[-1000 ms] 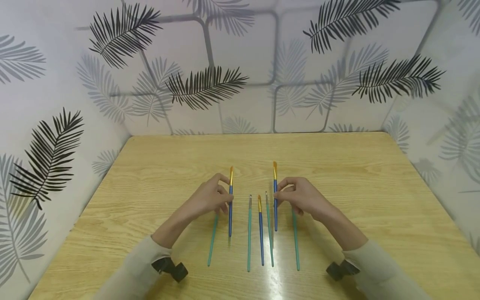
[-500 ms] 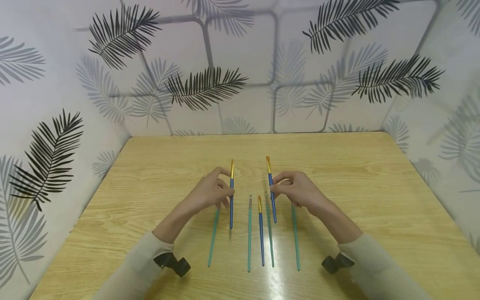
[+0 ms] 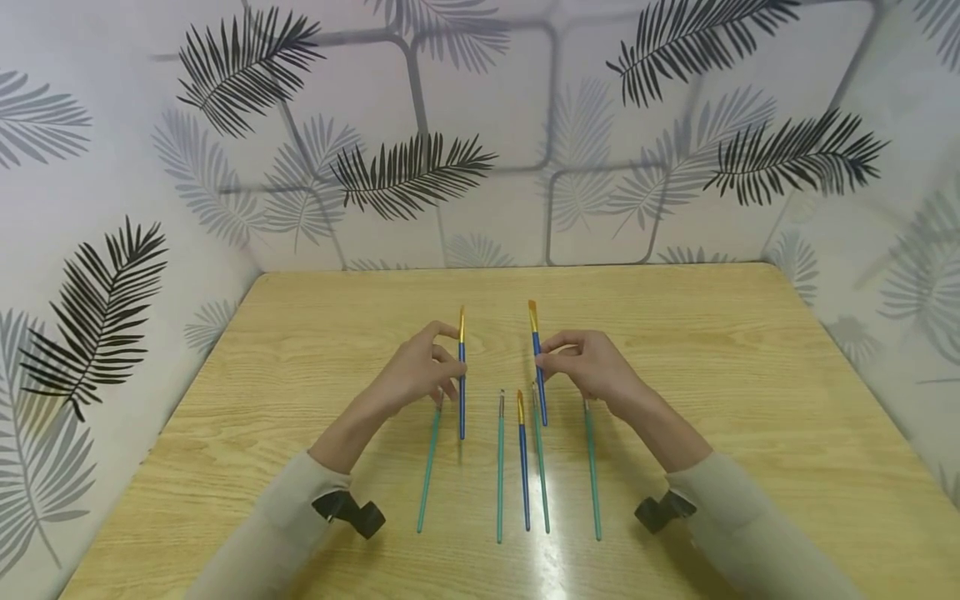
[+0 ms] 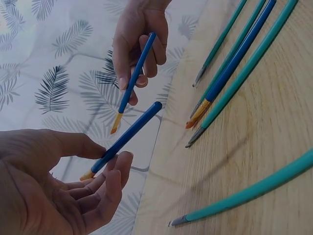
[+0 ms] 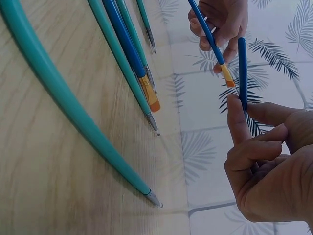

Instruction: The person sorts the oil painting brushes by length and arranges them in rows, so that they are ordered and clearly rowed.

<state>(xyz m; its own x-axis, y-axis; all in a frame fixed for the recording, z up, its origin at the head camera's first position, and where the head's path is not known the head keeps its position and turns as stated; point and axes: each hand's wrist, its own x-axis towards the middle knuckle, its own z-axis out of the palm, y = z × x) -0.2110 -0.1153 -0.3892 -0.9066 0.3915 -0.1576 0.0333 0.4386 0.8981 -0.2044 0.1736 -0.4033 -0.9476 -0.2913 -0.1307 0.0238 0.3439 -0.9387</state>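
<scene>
My left hand (image 3: 420,367) pinches a blue paintbrush (image 3: 462,392) between thumb and fingers, its orange bristles pointing away from me. In my right hand (image 3: 592,364) is a second blue paintbrush (image 3: 541,383), held the same way and tilted a little left at the top. Both are raised over the table. Below lie a third blue paintbrush (image 3: 525,475) and several green ones: an outer left green paintbrush (image 3: 429,479), an inner green paintbrush (image 3: 500,475), another green paintbrush (image 3: 542,467) beside the blue, and an outer right green paintbrush (image 3: 593,479). The right wrist view hides the bristles of the right hand's brush.
The wooden table (image 3: 300,317) runs back to a wall (image 3: 487,217) with leaf-patterned covering. Its side edges slope outward toward me. A small dark camera (image 3: 360,514) is strapped at my left wrist, and another camera (image 3: 663,510) at my right.
Both hands have moved away from me with their blue paintbrushes. The right brush also shifted left and tilted slightly. The brushes on the table stayed in place.
</scene>
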